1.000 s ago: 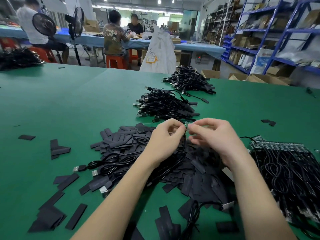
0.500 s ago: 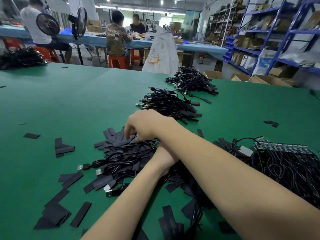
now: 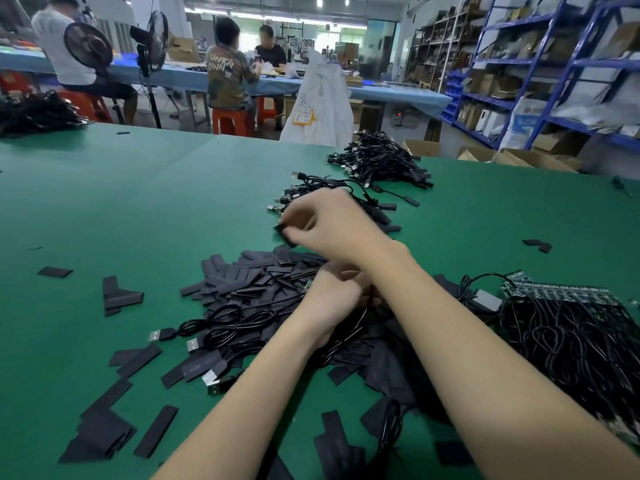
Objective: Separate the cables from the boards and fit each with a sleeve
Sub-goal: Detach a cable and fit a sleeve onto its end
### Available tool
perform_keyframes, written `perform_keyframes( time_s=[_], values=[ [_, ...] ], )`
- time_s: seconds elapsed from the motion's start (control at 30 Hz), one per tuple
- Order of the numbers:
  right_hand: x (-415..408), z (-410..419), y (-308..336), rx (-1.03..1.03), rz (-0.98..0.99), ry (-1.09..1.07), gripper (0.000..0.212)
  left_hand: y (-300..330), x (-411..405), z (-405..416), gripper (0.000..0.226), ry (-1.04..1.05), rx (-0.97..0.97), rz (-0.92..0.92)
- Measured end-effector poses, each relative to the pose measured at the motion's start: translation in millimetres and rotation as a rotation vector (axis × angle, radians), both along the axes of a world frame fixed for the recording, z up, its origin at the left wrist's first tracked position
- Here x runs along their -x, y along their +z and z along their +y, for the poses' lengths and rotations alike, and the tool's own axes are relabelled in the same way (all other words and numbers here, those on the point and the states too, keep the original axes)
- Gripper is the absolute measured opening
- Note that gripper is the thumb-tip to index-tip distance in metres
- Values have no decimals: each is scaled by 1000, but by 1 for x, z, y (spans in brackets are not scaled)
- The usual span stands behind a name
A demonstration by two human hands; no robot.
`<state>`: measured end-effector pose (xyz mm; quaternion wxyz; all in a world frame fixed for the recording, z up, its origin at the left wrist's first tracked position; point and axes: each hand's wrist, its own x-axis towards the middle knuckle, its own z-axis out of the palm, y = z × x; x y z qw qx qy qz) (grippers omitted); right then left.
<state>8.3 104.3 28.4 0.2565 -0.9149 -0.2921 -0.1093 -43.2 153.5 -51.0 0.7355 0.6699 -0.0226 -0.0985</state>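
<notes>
Tabletop (image 3: 138, 202): green cloth-like cover, matt, smooth. Sleeves (image 3: 263, 275): flat black pieces, matt, look like plastic or rubber tubing. Cables (image 3: 377, 157) near far edge: black plastic jackets, slight gloss; plugs (image 3: 157, 336) w/ shiny metal shells. Boards (image 3: 554, 292) at right edge: dark w/ small bright specks. Bag (image 3: 322, 105) past far edge: white, thin plastic, creased.

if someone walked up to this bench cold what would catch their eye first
Probably the two crossed forearms at centre: the right hand reaches over to the far left, pinching a black sleeve, while the left hand grips a cable beneath it. Next, the heap of flat black sleeves spread over the green table, with a dense tangle of cables on boards at the right.
</notes>
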Motion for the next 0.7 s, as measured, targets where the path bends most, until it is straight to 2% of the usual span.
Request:
perform_keyframes(
  time_s=[0.07,0.17,0.27,0.4,0.63,0.7],
  values=[
    [6,-38,-1,-233,-38,-175,9,1,-3,0,4,13,140,-16],
    [29,-95,-17,-524,-48,-465,11,1,-4,0,4,41,234,-6],
    [51,-121,-42,-732,88,-598,10,1,-3,1,7,37,242,6],
    [60,-117,-67,-927,319,-561,11,3,2,-1,10,13,201,-42],
    [68,-105,-73,-1199,548,-251,10,6,2,3,10,1,238,-43],
    [69,-106,-73,-1290,605,-197,15,7,2,5,9,-8,268,-33]
  ],
)
